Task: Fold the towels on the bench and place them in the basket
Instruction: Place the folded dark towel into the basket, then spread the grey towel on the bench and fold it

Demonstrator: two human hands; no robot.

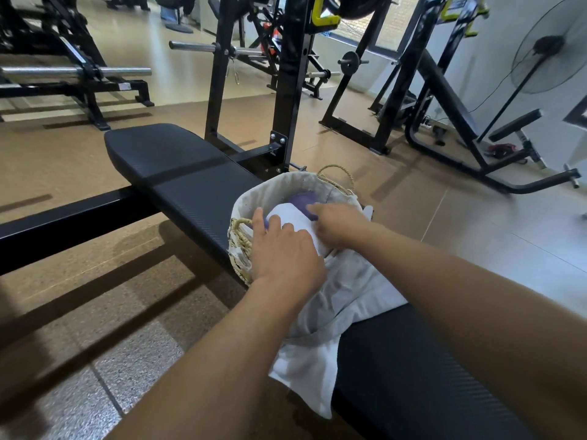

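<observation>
Your landmark was the woven basket (298, 223), which sat on the black bench (190, 173) with its pale cloth liner folded over the rim. Both your hands were down in its mouth: your left hand (286, 252) lay over the near-left rim, fingers extended and fairly flat, pressing on the folded white towel (290, 217) inside the basket, and your right hand (341, 227) came in from the near-right side, fingers stretched forward onto the same towel, with the fingertips (313, 208) reaching the purple towel (305, 198) that lay beneath it at the far side of the basket. Neither hand curled round anything that you could see. Just nearer to you than the basket, touching its near wall, an unfolded white towel (333, 312) was rumpled across the bench, one end hanging off the left edge toward the floor; your forearms crossed above it. Beyond the basket, the bench pad ran away to the far left, and right behind the basket stood the black uprights of a rack (286, 90), close enough to hem in its far side. A loaded barbell (76, 71) rested well off to the far left of the basket, a smaller plate-loaded frame (352, 61) stood beyond and to its right, and a pedestal fan (546, 49) stood far to its right by the wall.
</observation>
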